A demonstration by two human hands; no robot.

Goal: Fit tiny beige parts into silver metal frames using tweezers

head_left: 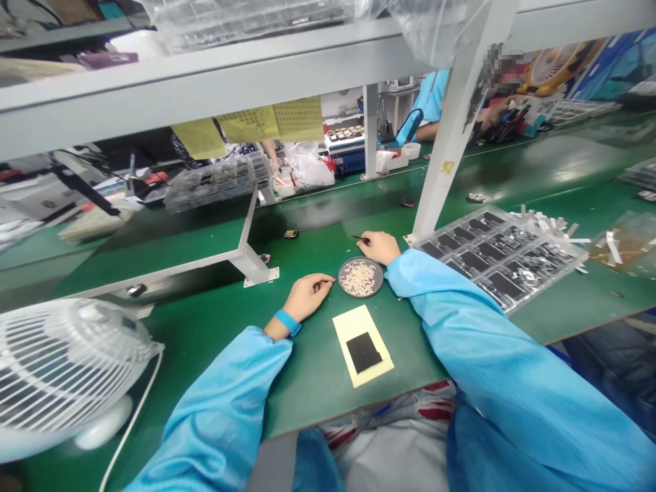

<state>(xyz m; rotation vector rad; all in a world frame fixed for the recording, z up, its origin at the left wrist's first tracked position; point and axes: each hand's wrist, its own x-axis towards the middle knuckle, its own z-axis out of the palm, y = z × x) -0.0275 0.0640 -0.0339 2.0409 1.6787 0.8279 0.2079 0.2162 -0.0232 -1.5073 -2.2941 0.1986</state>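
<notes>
My right hand is closed round a slim dark tool like tweezers, its tip pointing left, just behind a round grey dish. Small beige pieces are spread over the dish. At the dish's left side lies my left hand, fingers drawn together with the tips close to the rim; whatever they may hold is too small to make out. In front of the dish, a pale yellow paper carries a flat black piece.
A clear compartment tray with black parts and white strips stands right. A white fan is at left. Shelf posts and a low riser bound the green bench. A co-worker's blue sleeve shows across.
</notes>
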